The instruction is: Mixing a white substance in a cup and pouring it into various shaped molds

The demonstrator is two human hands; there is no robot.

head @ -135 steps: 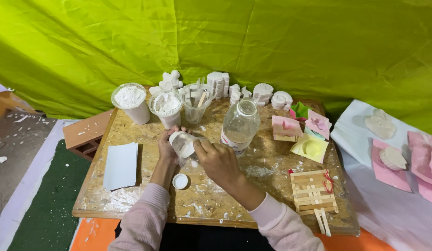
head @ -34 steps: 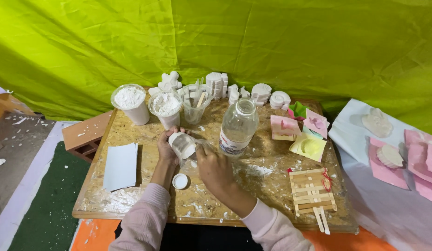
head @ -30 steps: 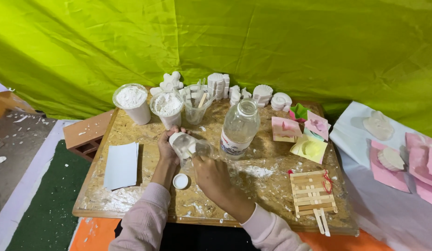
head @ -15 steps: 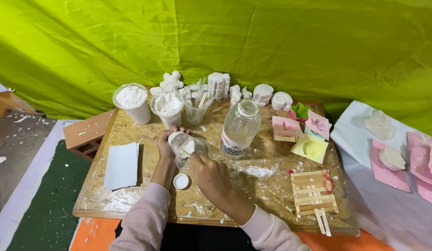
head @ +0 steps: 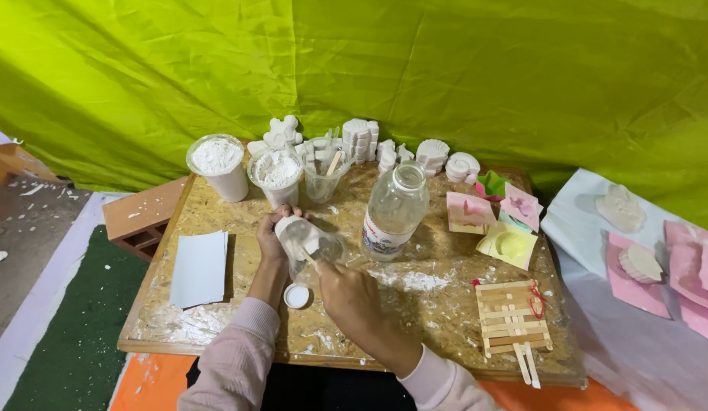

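A clear plastic bottle [head: 396, 209] stands uncapped near the middle of the wooden surface [head: 445, 320]. A white label with red and dark print [head: 381, 245] wraps its lower part. No signs or screens are visible.

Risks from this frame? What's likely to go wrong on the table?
1. The left hand holds the clear cup tilted while the right hand works a wooden stick in it; the white mix could slop out.
2. The open bottle stands uncapped close by; an elbow or wrist might knock it over.
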